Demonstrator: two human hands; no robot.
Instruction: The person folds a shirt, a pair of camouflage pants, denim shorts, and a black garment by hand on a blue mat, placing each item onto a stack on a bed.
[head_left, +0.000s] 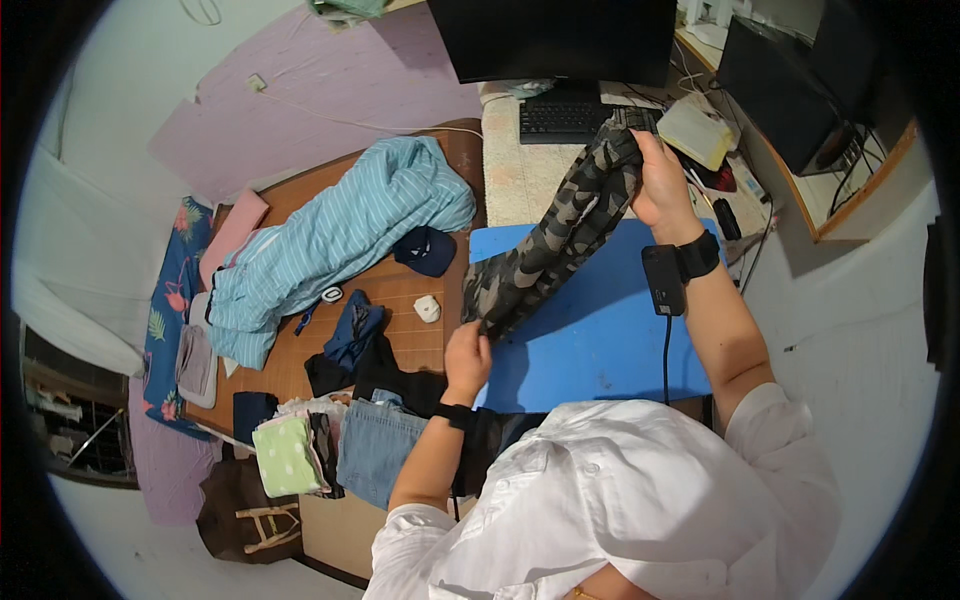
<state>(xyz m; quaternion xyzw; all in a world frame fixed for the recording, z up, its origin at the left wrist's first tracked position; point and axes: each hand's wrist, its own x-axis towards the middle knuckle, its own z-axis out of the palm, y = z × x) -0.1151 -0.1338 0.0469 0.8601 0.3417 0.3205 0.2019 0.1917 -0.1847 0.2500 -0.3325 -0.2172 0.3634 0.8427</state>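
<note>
A pair of camouflage trousers [565, 225], gathered into a long narrow strip, stretches slantwise between my hands above the blue tabletop [610, 330]. My right hand [662, 185] grips the far end, where what looks like the waistband shows. At the near left end, my left hand [468, 358] is closed on the lower part of the cloth. Both hands hold the trousers up off the table, with the fingers partly hidden by fabric. A black strap with a small black device [664, 280] sits on my right wrist.
Behind the table stand a monitor [560, 40] and a keyboard [560, 122]. To the left, a bed [405, 325] bears a striped blue blanket [345, 235], a dark cap [425, 250] and loose dark clothes [355, 330]. Folded jeans [378, 450] and a green folded cloth [287, 455] lie near its edge.
</note>
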